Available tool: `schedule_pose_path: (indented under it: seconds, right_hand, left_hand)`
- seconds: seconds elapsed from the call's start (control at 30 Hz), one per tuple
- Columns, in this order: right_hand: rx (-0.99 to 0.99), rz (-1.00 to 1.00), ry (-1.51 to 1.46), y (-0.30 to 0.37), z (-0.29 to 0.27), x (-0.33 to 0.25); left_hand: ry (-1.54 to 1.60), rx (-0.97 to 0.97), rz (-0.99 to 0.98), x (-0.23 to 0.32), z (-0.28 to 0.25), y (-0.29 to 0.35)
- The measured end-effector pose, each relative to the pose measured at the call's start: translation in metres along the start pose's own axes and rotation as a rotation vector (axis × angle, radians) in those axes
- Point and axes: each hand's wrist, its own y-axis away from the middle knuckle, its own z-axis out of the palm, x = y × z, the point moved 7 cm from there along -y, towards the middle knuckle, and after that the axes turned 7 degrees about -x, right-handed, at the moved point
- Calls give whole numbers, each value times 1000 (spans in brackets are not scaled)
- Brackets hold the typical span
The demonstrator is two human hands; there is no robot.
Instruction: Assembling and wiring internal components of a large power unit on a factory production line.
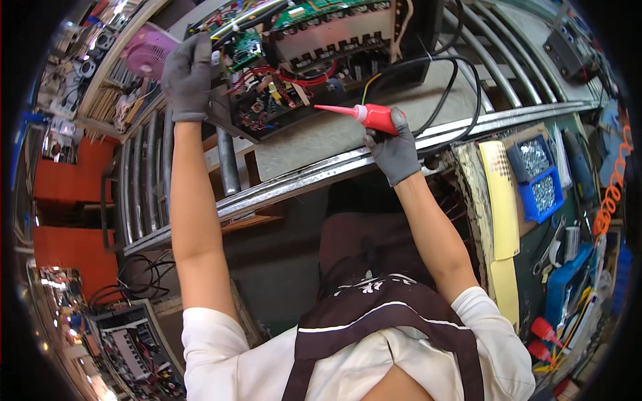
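Observation:
An open black electronics chassis [314, 63] full of circuit boards and red wires lies on a grey work surface. My left hand [188, 75], in a grey glove, grips the chassis at its left edge. My right hand [393, 148], also gloved, holds a red squeeze bottle [374, 117] with a long pointed nozzle. The nozzle tip points left toward the lower right edge of the wired area. Black cables [461, 87] loop from the chassis past my right hand.
Metal rollers [150, 174] of a conveyor run on the left and behind the chassis. A pink fan [148, 52] stands at the upper left. Blue bins of screws [542, 190], yellow pads and tools lie on the right. Another open chassis [127, 341] sits lower left.

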Motion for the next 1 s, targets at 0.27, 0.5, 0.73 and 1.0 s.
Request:
schedule_pose_path:
  seconds: [0.27, 0.5, 0.73, 1.0]
  right_hand:
    - [-3, -309, 161, 29, 15, -58]
    - [130, -565, 335, 55, 19, -81]
    - [208, -632, 316, 56, 7, -88]
    - [246, -764, 622, 54, 19, -98]
  left_hand:
    - [-354, 195, 120, -3, 11, 3]
    - [-403, 161, 210, 3, 11, 4]
    - [-439, 121, 174, 10, 15, 0]
    - [-499, 172, 54, 4, 16, 3]
